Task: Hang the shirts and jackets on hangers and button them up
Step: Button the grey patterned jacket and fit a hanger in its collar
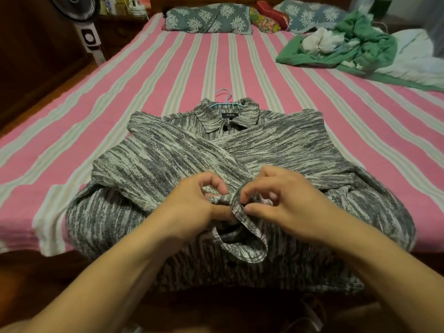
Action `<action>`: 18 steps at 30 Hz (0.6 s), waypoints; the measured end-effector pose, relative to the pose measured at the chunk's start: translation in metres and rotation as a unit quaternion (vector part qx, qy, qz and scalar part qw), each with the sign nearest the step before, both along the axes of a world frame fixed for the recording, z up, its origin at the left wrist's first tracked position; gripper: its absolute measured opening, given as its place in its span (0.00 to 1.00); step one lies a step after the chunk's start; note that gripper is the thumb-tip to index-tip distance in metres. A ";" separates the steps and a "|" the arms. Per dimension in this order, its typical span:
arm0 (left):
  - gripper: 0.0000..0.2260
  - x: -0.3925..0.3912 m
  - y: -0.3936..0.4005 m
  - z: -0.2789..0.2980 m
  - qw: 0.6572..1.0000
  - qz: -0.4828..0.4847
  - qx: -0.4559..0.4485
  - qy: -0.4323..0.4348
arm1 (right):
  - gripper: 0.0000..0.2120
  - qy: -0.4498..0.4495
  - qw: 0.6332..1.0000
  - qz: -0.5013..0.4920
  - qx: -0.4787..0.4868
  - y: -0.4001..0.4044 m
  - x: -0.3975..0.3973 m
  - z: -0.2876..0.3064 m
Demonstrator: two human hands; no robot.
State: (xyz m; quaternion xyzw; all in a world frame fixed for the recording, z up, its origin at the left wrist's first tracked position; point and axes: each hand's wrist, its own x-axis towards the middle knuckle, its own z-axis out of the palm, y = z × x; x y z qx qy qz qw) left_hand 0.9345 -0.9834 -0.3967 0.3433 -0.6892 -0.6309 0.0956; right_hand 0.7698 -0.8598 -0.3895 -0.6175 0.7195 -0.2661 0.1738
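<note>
A grey-and-white streaked shirt [173, 155] lies front-up on the bed, collar away from me, its lower part hanging over the near edge. The light blue hanger [224, 99] is inside it, only the hook showing above the collar. Both sleeves are folded across the chest. My left hand [192, 203] pinches one side of the front placket near the middle. My right hand [286, 200] pinches the other side with thumb and forefinger. The two edges meet between my fingers. A dark button [232, 263] shows lower on the placket.
The bed [96, 97] has a pink and pale striped sheet. A heap of green and white clothes [346, 46] lies at the far right. Patterned pillows [209, 19] line the head end. A standing fan [89, 32] is at the far left.
</note>
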 end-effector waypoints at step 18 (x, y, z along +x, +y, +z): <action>0.20 0.004 -0.021 -0.007 0.999 -0.040 -0.027 0.026 | 0.09 0.064 0.981 0.119 -0.137 -0.015 0.000 -0.024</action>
